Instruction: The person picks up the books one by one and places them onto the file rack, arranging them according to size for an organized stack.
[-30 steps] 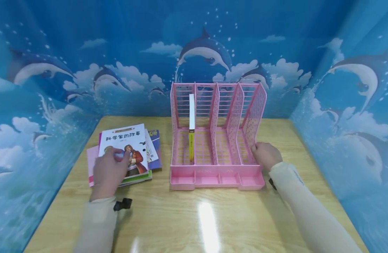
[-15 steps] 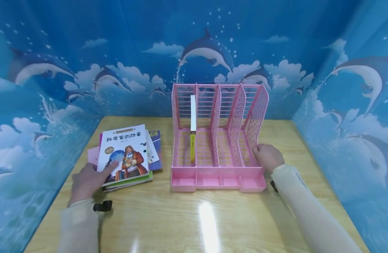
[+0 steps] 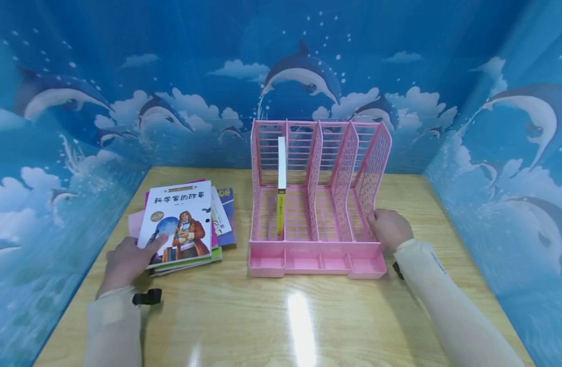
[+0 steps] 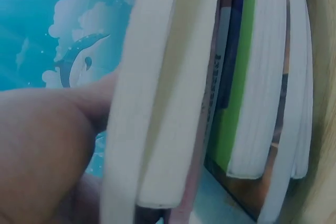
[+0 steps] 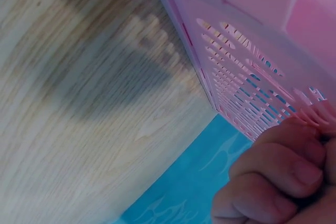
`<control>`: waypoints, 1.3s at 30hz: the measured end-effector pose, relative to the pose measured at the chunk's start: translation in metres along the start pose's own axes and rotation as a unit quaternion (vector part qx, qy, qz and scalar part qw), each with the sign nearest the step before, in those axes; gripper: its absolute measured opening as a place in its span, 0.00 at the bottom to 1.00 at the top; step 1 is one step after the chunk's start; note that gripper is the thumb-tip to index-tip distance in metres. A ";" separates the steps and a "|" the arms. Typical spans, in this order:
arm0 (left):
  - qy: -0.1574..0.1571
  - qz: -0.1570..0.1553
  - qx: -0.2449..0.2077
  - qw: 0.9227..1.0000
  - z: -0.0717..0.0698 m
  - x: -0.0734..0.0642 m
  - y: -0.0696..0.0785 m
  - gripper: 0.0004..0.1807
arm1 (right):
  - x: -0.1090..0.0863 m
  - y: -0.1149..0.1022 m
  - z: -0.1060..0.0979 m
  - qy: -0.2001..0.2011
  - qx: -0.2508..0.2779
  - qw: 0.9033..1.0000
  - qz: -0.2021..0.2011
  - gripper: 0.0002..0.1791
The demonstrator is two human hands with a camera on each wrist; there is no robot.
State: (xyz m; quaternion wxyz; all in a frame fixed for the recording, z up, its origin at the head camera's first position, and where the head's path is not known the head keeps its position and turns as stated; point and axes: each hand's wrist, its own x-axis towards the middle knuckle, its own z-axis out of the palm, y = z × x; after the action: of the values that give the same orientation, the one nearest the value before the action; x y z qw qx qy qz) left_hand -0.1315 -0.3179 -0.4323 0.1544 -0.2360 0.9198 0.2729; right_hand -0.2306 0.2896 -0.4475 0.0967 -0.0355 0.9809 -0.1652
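Observation:
At the left edge of the stack, my left hand [image 3: 127, 260] grips a white-covered book [image 3: 182, 204] with a long-haired figure in a red coat on its cover. The thumb lies over the cover; the other fingers are hidden below the edge. In the left wrist view a narrow wedge-shaped gap shows under this top book [image 4: 139, 87]. My right hand [image 3: 390, 229] holds the right side panel of a pink book rack [image 3: 317, 248], its fingers [image 5: 278, 163] curled at the perforated panel. A thin book with a yellow spine [image 3: 281, 214] stands upright in the rack's leftmost compartment.
Under the held book lie several more, among them a green-edged book [image 3: 212, 257], a blue-purple book [image 3: 229, 234] and a pink one [image 3: 135, 224]. Small trays [image 3: 303, 262] run along the rack's front. A blue dolphin-print curtain [image 3: 193, 76] encloses the wooden table [image 3: 235, 316].
My left hand has moved from above the stack to its left edge and taken hold of the top book, which has shifted slightly left and toward me. The right hand stays on the rack.

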 end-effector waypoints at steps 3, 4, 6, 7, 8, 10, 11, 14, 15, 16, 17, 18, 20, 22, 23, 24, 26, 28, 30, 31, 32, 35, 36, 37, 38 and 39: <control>0.013 -0.004 0.011 1.000 0.000 -0.004 0.002 0.69 | 0.000 -0.001 -0.001 0.001 -0.002 1.000 0.003 0.26; 0.028 -0.007 0.010 1.000 0.000 -0.006 0.003 0.67 | 0.000 -0.002 -0.002 -0.001 -0.002 1.000 0.003 0.27; 0.065 -0.016 -0.012 0.998 0.000 -0.015 0.008 0.60 | 0.001 -0.005 -0.002 -0.004 -0.001 1.000 0.001 0.27; 0.083 -0.018 -0.031 0.996 -0.002 -0.020 0.011 0.56 | 0.001 -0.006 -0.003 -0.005 0.000 1.000 0.001 0.27; 0.103 -0.015 -0.050 0.993 -0.004 -0.025 0.014 0.52 | 0.002 -0.006 -0.003 -0.006 0.002 1.000 0.001 0.27; 0.147 0.008 -0.104 0.984 -0.010 -0.036 0.022 0.42 | 0.003 -0.007 -0.003 -0.008 0.006 1.000 0.000 0.27; 0.162 0.018 -0.135 0.977 -0.013 -0.042 0.027 0.38 | 0.003 -0.007 -0.003 -0.007 0.008 1.000 0.001 0.27; 0.228 0.059 -0.223 0.946 -0.019 -0.056 0.044 0.32 | 0.002 -0.005 -0.002 -0.010 0.017 1.000 0.005 0.27; 0.263 0.083 -0.256 0.927 -0.018 -0.060 0.050 0.32 | 0.002 -0.004 -0.002 -0.011 0.019 1.000 0.005 0.27; 0.287 0.101 -0.293 0.906 -0.017 -0.063 0.055 0.32 | 0.001 -0.004 -0.002 -0.010 0.022 1.000 0.005 0.27; 0.305 0.128 -0.316 0.889 -0.014 -0.064 0.060 0.32 | 0.001 -0.004 -0.002 -0.009 0.024 1.000 0.004 0.27; 0.310 0.151 -0.334 0.877 -0.012 -0.065 0.064 0.31 | 0.002 -0.003 -0.001 -0.008 0.027 1.000 0.002 0.27; 0.281 0.190 -0.355 0.871 -0.005 -0.064 0.069 0.28 | 0.003 -0.002 -0.001 -0.004 0.027 1.000 -0.001 0.27; 0.230 0.209 -0.335 0.890 0.002 -0.064 0.073 0.28 | 0.003 -0.001 -0.001 -0.001 0.026 1.000 -0.002 0.27; 0.208 0.215 -0.321 0.899 0.006 -0.063 0.075 0.30 | 0.004 0.000 -0.001 0.000 0.026 1.000 -0.001 0.27; 0.195 0.215 -0.312 0.905 0.009 -0.063 0.076 0.32 | 0.004 0.000 -0.001 0.000 0.029 1.000 -0.002 0.27; 0.212 0.215 -0.295 0.906 0.016 -0.064 0.079 0.35 | 0.004 -0.001 -0.001 -0.003 0.033 0.999 0.000 0.28; 0.246 0.202 -0.323 0.891 0.020 -0.065 0.082 0.35 | 0.004 -0.002 0.000 -0.003 0.038 0.999 0.001 0.28; 0.276 0.183 -0.344 0.879 0.021 -0.066 0.083 0.34 | 0.004 -0.003 0.000 -0.004 0.041 0.999 -0.001 0.27; 0.288 0.177 -0.351 0.873 0.021 -0.067 0.084 0.34 | 0.003 -0.003 0.000 -0.005 0.040 0.999 0.000 0.27; 0.294 0.172 -0.354 0.871 0.021 -0.067 0.084 0.34 | 0.003 -0.003 0.000 -0.004 0.038 0.999 0.000 0.27; 0.293 0.179 -0.359 0.868 0.021 -0.066 0.084 0.34 | 0.002 0.000 0.000 -0.008 0.037 0.999 -0.002 0.27; 0.288 0.184 -0.358 0.869 0.022 -0.065 0.084 0.34 | 0.001 0.001 0.001 -0.008 0.037 0.999 -0.002 0.27; 0.283 0.188 -0.354 0.872 0.023 -0.064 0.084 0.34 | 0.001 0.002 0.001 -0.007 0.035 0.999 -0.002 0.27; 0.278 0.190 -0.347 0.875 0.024 -0.062 0.084 0.33 | 0.000 0.003 0.001 -0.007 0.034 0.999 0.000 0.27; 0.275 0.188 -0.336 0.881 0.026 -0.060 0.084 0.33 | 0.000 0.004 0.001 -0.005 0.034 0.999 0.002 0.27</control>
State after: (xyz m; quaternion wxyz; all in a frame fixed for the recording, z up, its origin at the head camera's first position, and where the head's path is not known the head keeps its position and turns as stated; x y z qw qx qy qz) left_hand -0.1203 -0.2194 -0.3923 -0.2478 -0.1615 0.8053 0.5138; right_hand -0.2302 0.2930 -0.4498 0.1034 -0.0308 0.9742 -0.1980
